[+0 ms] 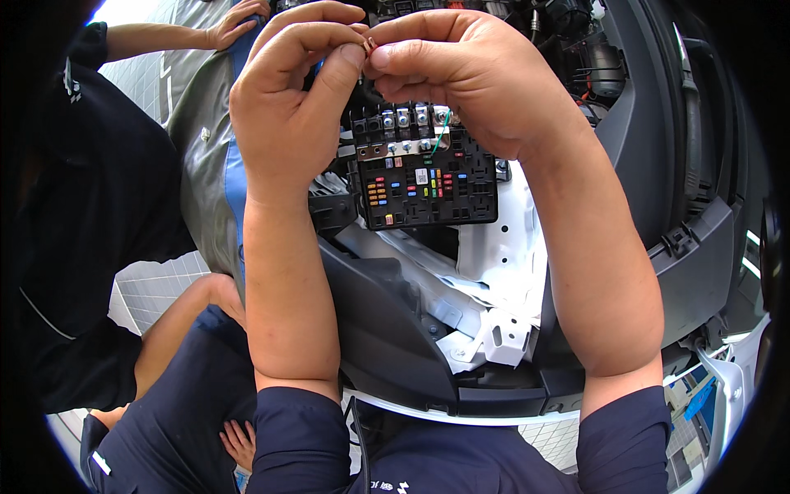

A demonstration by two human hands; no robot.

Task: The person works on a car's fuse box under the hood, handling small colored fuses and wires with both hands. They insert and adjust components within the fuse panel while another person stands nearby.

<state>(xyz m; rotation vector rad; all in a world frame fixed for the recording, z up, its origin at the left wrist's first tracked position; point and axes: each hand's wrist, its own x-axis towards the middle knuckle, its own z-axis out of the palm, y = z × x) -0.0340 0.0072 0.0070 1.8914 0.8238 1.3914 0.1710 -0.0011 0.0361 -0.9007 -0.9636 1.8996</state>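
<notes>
Over a car's engine bay, my left hand (287, 117) and my right hand (487, 74) meet at the fingertips. Between the thumbs and forefingers they pinch a small copper-coloured metal part (370, 46) with some red on it; its exact kind is mostly hidden by the fingers. Below them lies an uncovered fuse box (426, 197), holding several coloured blade fuses (377, 195). Bolted terminals and a metal busbar (407, 148) run along its far side. A thin green wire (442, 133) slants across that edge, close under my right hand.
Left of the bay, a grey and blue fender cover (210, 167) drapes the car, with a co-worker's hand (237, 25) resting on it. A second person (191, 383) crouches at lower left. White body metal (500, 247) and dark plastic trim (382, 346) lie nearer me.
</notes>
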